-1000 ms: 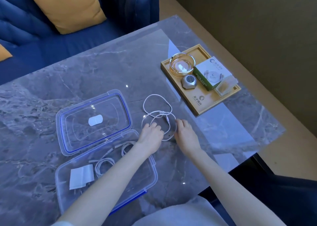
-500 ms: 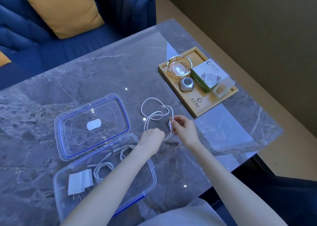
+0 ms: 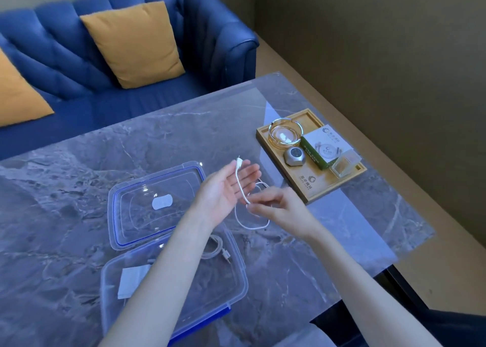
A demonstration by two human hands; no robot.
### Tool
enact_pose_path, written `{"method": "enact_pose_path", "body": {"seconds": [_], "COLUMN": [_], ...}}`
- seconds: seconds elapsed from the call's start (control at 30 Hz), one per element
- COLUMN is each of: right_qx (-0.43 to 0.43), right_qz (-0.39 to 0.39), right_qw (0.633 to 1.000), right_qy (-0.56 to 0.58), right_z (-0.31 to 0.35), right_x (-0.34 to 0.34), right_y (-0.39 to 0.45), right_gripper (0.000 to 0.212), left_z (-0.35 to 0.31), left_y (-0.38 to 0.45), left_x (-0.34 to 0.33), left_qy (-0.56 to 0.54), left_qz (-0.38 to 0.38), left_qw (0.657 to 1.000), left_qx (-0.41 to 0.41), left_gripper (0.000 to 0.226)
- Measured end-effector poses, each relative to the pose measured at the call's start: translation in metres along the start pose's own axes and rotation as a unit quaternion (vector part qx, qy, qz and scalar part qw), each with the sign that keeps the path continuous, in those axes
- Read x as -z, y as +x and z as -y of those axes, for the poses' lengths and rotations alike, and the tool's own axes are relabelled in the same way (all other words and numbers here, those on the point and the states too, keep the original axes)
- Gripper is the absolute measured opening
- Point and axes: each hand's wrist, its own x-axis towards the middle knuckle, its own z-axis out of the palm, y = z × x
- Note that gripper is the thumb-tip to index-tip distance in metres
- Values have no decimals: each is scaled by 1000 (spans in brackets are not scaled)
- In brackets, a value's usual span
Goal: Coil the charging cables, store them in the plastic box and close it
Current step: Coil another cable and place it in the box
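Charging cable (image 3: 241, 186), white, lies across the left hand (image 3: 223, 188), whose palm faces up with fingers straight and relaxed; its plug end sticks up past the fingertips. The right hand (image 3: 276, 206) pinches the same cable just beside the left palm, and from that pinch the rest hangs in a loose loop down to the tabletop (image 3: 302, 267) beneath both hands. Below the left forearm sits the clear plastic box (image 3: 236, 281), open, with a second coiled cable (image 3: 215, 249) inside, partly hidden by the arm, and a white folded paper (image 3: 131, 281). Its blue-edged lid (image 3: 157, 204) lies flat on the tabletop, just left of the left hand. Beyond the right hand rests a wooden tray (image 3: 310, 186) carrying a glass dish (image 3: 285, 134), a small grey device (image 3: 294, 159) and a green-and-white carton (image 3: 326, 146).
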Motion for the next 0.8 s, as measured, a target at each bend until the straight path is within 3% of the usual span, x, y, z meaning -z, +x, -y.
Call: {"method": "enact_pose_path", "body": {"seconds": [0.17,0.4,0.5,0.6,0.7,0.8], "right_qx": [12,41,32,14,3,-20], "right_qz": [99,65,29,20,60,99], "right_qw": [995,996,997,997,998,988], "right_qy": [-18,36,61,75,-12,-120], "right_z": [20,31,34,32,25,12], "right_x": [-10,-22,-30,-38,-45,-49], "right_y": [-10,-21,-24,-24,-27,-26], "right_gripper": [16,16,8,17,30,37], "left_z": [-11,-12,-7,-3,-10,-17], "left_y": [-32,-62,-69,-74,-78,-88], "left_x": [-5,1,1,-2,-4,-2], "left_qy": [-14,-45,-64,-94,-97,-29], "left_qz": [33,39,5,-31,-34,3], "left_qw": [999,998,995,989,986,990], "left_qx": [18,-26,-71,-109,-135,-136], "left_gripper": [31,42,56,64,65,64]}}
